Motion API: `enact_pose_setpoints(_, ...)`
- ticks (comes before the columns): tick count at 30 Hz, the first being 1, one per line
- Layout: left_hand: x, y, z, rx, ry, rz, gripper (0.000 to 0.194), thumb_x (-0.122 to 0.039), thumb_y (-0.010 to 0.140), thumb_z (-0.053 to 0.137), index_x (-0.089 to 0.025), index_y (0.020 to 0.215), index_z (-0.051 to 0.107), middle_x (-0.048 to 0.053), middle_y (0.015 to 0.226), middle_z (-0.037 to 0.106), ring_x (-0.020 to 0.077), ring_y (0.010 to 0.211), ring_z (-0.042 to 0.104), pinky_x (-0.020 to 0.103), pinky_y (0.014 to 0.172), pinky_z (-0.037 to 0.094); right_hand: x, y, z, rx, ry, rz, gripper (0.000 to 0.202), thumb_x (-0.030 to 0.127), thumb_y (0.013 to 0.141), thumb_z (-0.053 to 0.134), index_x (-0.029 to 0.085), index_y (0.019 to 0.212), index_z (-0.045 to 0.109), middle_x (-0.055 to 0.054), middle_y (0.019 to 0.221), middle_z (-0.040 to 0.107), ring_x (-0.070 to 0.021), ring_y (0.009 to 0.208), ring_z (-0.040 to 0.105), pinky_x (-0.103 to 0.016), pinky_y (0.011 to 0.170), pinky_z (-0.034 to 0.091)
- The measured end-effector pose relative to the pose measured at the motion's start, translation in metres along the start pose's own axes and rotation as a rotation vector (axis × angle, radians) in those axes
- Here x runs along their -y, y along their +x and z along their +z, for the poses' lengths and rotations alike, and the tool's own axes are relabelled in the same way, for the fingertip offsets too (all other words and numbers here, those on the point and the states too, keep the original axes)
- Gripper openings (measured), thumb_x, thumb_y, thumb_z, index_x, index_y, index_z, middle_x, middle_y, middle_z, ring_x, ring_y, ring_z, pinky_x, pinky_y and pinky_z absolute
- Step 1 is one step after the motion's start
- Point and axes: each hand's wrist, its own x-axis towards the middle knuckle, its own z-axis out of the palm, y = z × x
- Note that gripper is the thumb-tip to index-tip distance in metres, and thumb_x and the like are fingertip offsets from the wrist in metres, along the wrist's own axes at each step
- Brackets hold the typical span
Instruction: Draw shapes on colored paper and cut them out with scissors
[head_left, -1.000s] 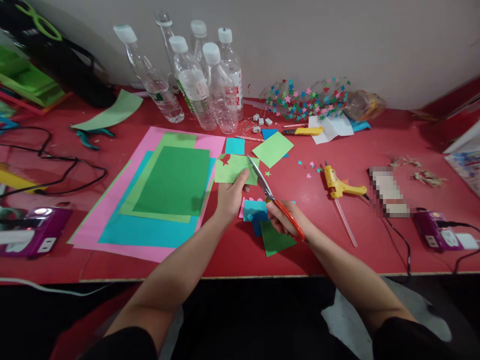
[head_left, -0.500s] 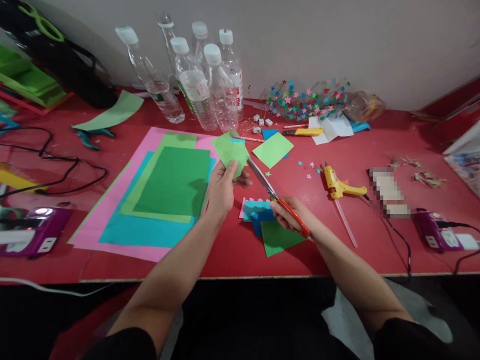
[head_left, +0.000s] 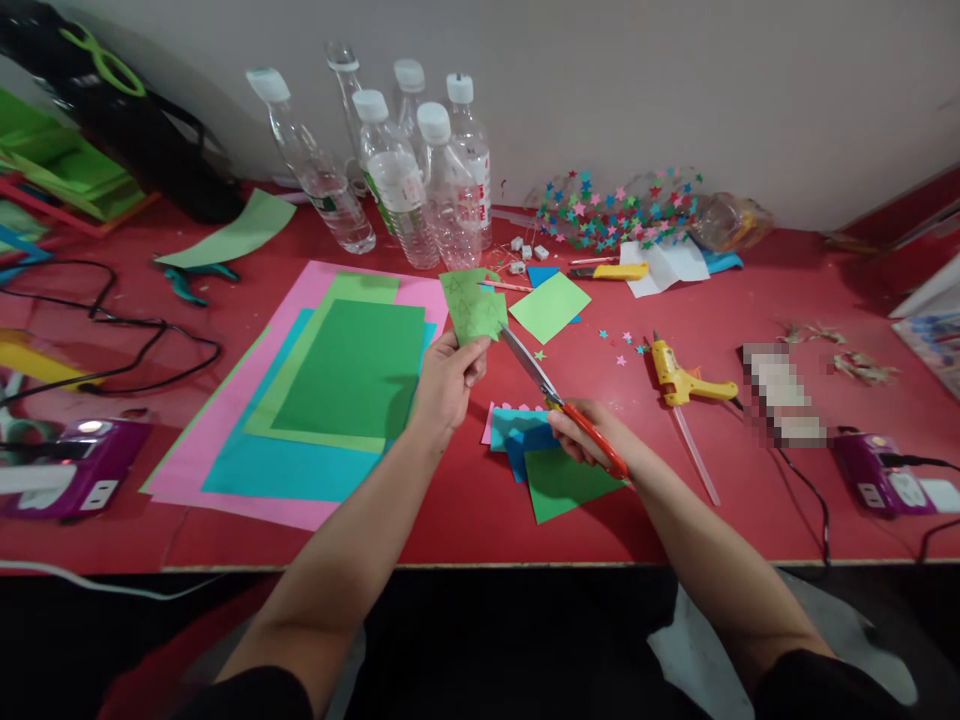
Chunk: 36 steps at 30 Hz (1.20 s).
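Observation:
My left hand [head_left: 450, 380] pinches the lower edge of a light green paper piece [head_left: 471, 305] with stars drawn on it in dark outline. Red-handled scissors [head_left: 555, 395] are gripped in my right hand [head_left: 589, 432], their blades pointing up and left, with the tips at the paper's lower right corner. Whether the tips touch the paper I cannot tell. Below the scissors lie blue paper scraps [head_left: 517, 435] and a dark green sheet [head_left: 566, 485]. Another light green piece [head_left: 551, 305] rests behind the blades, with a few small paper stars [head_left: 621, 360] to its right.
Stacked coloured sheets [head_left: 349, 370] lie at left. Several plastic bottles [head_left: 397, 200] stand along the wall, beside a clear container covered with stars [head_left: 615, 210]. A yellow utility knife [head_left: 619, 271], a yellow glue gun [head_left: 686, 375] and purple power strips [head_left: 889, 475] with cables are around.
My left hand has turned the green paper more upright, so its drawn stars show more clearly. The scissors stay close to its edge. The whole view has shifted slightly.

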Motion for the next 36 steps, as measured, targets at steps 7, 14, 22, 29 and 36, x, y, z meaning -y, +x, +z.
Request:
enact_pose_setpoints(7,-0.0071,0.0003,-0.0032,0.006,0.057,0.003,0.023,-0.02,0.064,0.069,-0.018,0.058,0.047,-0.009,0.04,0.04,0.0017,0.035,0.028,0.019,0.04,0.02,-0.0014,-0.0011,-0.0044,0.003,-0.041,0.012,0.047,0.064,0.077,0.054,0.019,0.066,0.047,0.007,0.039,0.045,-0.0054,0.032,0.035,-0.018,0.035,0.029)
enact_pose_setpoints(14,-0.0079,0.0007,-0.0023,0.08,-0.002,-0.063,0.022,-0.024,0.063,0.069,-0.018,0.061,0.048,-0.009,0.042,0.04,0.0013,0.035,0.026,0.019,0.041,0.021,-0.007,0.0018,-0.0001,0.005,0.002,0.014,0.047,0.063,0.078,0.055,0.019,0.066,0.046,0.008,0.038,0.043,-0.005,0.03,0.034,-0.017,0.034,0.028)
enact_pose_setpoints(22,-0.0078,-0.0007,-0.0009,0.063,0.025,-0.058,0.03,-0.023,0.062,0.072,-0.018,0.057,0.042,-0.009,0.041,0.04,0.0011,0.035,0.026,0.02,0.042,0.02,-0.0063,0.0014,0.0009,0.018,0.017,0.008,0.045,0.062,0.079,0.053,0.019,0.068,0.047,0.007,0.04,0.045,-0.0054,0.032,0.035,-0.017,0.034,0.029)
enact_pose_setpoints(29,-0.0077,0.0008,-0.0021,0.054,-0.006,-0.062,0.026,-0.021,0.061,0.072,-0.017,0.057,0.046,-0.009,0.041,0.039,0.0012,0.036,0.026,0.019,0.041,0.019,-0.0047,0.0005,-0.0021,0.026,-0.008,-0.039,0.042,0.058,0.08,0.055,0.019,0.069,0.048,0.007,0.042,0.046,-0.0054,0.035,0.037,-0.018,0.037,0.031)
enact_pose_setpoints(36,-0.0046,0.0017,-0.0017,0.002,-0.127,-0.078,0.019,-0.02,0.058,0.074,-0.016,0.066,0.057,-0.004,0.056,0.056,0.0043,0.047,0.047,0.018,0.049,0.038,-0.0023,0.0004,0.0022,-0.019,0.004,0.03,0.048,0.065,0.079,0.053,0.019,0.067,0.048,0.007,0.039,0.045,-0.0047,0.031,0.034,-0.017,0.033,0.028)
